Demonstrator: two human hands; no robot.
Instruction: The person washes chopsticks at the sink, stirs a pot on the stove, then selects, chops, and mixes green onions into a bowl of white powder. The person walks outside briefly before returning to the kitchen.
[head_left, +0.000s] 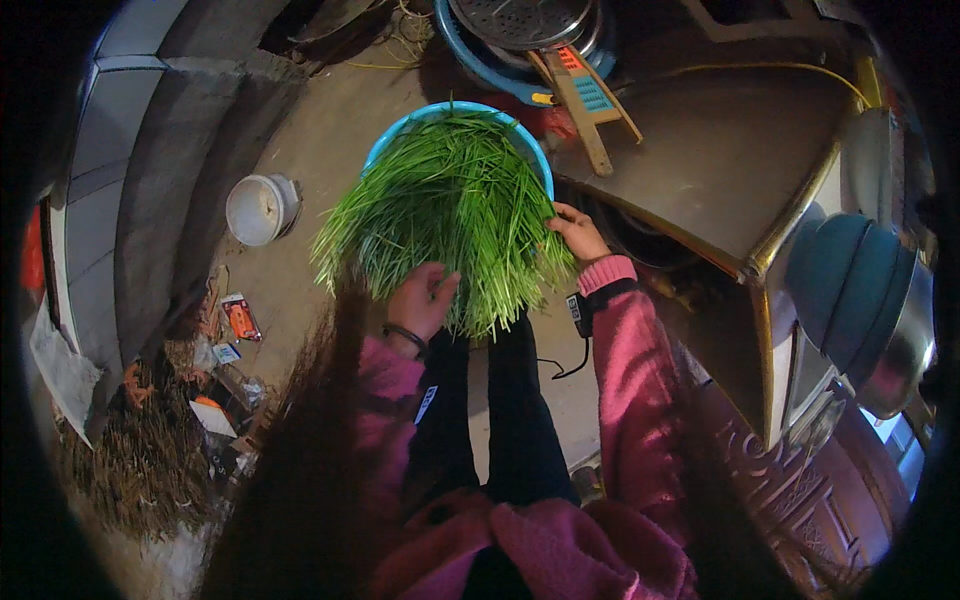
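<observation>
A large heap of long green grass-like leaves (457, 217) fills a light blue plastic basin (536, 150) and hangs over its near side. My left hand (421, 304) is at the near left edge of the heap, its fingers curled; whether leaves are between them cannot be told. At the right edge of the heap, my right hand (579, 231) has its thumb and fingers close together on the leaf ends beside the basin's rim. Most of the basin's near side is hidden under the leaves.
A white bucket (259, 210) lies left of the basin. Beyond it stand a blue tub (469, 56) and a wooden grater (581, 97). A brown table (720, 172) with a gilt edge rises at the right. Litter and a broom head (135, 457) lie lower left.
</observation>
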